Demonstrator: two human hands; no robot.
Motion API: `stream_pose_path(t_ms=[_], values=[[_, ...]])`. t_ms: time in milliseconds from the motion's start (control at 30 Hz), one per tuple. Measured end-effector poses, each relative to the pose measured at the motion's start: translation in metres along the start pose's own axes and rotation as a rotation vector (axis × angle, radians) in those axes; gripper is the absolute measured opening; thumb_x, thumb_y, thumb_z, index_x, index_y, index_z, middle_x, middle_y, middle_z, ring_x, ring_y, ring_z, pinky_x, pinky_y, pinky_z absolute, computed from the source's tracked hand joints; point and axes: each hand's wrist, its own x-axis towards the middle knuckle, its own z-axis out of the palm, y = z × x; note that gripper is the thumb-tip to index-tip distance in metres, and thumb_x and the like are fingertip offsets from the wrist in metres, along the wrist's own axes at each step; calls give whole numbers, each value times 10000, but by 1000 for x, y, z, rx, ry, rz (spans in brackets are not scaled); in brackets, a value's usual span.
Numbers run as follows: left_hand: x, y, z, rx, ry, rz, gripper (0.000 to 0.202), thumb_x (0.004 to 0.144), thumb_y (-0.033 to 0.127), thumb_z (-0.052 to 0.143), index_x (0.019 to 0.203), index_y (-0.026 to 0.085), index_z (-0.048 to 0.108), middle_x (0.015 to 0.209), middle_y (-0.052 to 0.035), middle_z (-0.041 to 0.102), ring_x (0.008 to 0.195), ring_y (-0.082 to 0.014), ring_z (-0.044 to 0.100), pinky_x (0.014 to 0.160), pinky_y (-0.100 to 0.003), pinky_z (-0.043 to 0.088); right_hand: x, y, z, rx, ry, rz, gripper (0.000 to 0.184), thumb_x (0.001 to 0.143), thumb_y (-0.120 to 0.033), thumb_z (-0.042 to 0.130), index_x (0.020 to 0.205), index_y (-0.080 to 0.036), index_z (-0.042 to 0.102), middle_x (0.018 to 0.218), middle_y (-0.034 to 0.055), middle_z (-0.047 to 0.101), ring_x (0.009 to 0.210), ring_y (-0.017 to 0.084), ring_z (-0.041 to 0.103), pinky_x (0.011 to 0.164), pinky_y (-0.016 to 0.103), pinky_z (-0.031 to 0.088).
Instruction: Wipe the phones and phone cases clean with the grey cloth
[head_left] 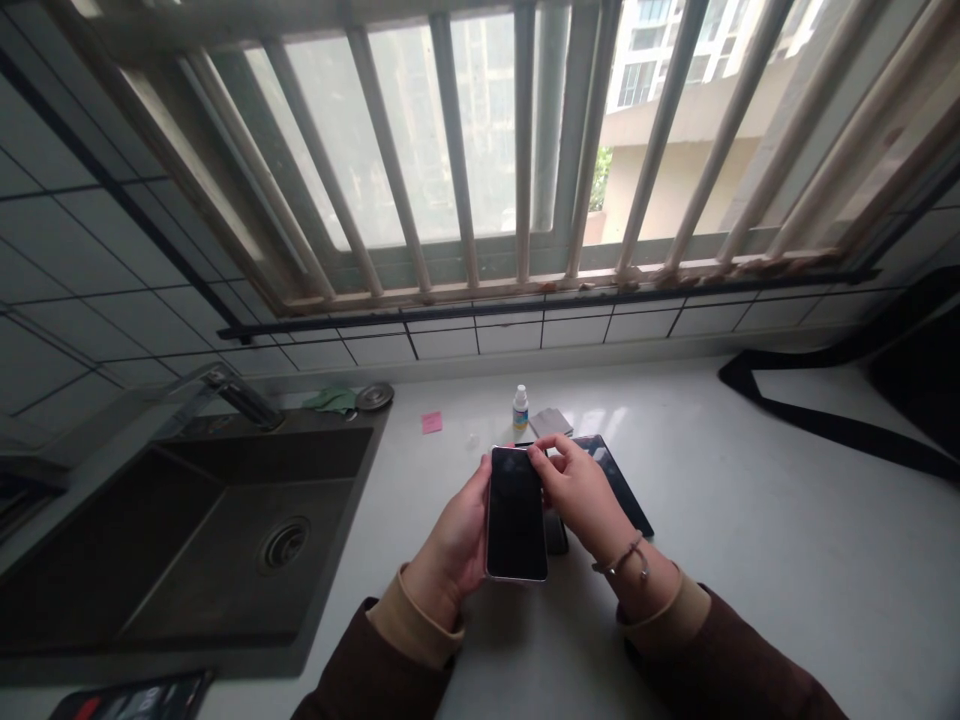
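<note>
A smartphone [517, 515] with a dark screen is held upright in front of me, above the white counter. My left hand [457, 530] is closed around its left edge and lower back. At the phone's top right corner, the thumb and fingers of my right hand [574, 485] are pinched on the edge. Behind my right hand lies a dark flat tablet-like device [619, 485], and another dark object [556, 533] shows partly beneath the phone. Just beyond stand a small white bottle [520, 410] with a colourful label and a folded grey cloth [551, 422].
A pink sticky note [432, 422] lies on the counter [750, 560]. To the left is a dark sink [337, 540] with a faucet [244, 395], a green cloth [330, 401] and a metal strainer [373, 397]. A black strap [780, 360] lies at right. Window bars [457, 160] rise behind.
</note>
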Motion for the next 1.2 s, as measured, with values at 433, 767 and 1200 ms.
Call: stream_pose_path(t_ms=[433,767,1200], values=[[3,-1,0,-49,-38,5,531,1093,490,476,1452,130,629,1162,-151,791,1049,-284,772,1027,-412,568,-3,-1,7,353,30,86,473,886,-657,704,976,-195,665,719,6,653,569,149,557,498,254,433],[-1,3,-3,0,-30,132,489,1098,487,477,1528,262,535,1260,-86,757,1088,-257,755,1052,-409,548,-5,-8,0,344,111,-60,467,938,-668,656,993,-204,644,652,-31,581,532,138,490,490,258,395],[3,-8,-2,-20,1,-16,540,1078,544,492,1394,143,668,1121,-140,793,992,-280,775,966,-401,590,-7,-3,0,-111,197,-84,395,1006,-622,546,959,-238,623,687,30,720,608,228,656,573,311,424]])
